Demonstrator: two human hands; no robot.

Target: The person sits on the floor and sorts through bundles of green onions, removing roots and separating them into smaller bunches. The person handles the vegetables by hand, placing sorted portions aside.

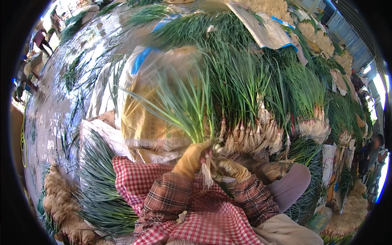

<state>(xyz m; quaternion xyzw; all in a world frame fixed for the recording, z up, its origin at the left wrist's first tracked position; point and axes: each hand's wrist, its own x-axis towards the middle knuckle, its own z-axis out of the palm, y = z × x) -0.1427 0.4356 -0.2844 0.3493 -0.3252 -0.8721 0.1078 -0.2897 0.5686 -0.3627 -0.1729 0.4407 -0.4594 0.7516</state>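
Note:
My left hand [196, 154], in a yellowish glove, is closed around a small bunch of green onions [196, 122]. Their long leaves fan up and away, and pale roots hang below the fist. Close against the bunch on its right is my right hand [228, 167], also gloved; its fingertips are by the bulbs and partly hidden, so its grip is unclear. Beyond the hands a large pile of green onions [245, 92] lies with bulbs and roots towards me. A red-and-white checked cloth [214, 223] covers my lap.
A yellow woven sack [150, 122] lies ahead to the left. More green onions [104, 183] lie at my left beside a heap with brown roots [61, 208]. Cardboard [263, 27] rests on the far pile. Another person [39, 39] bends at the far left; others are at the right edge.

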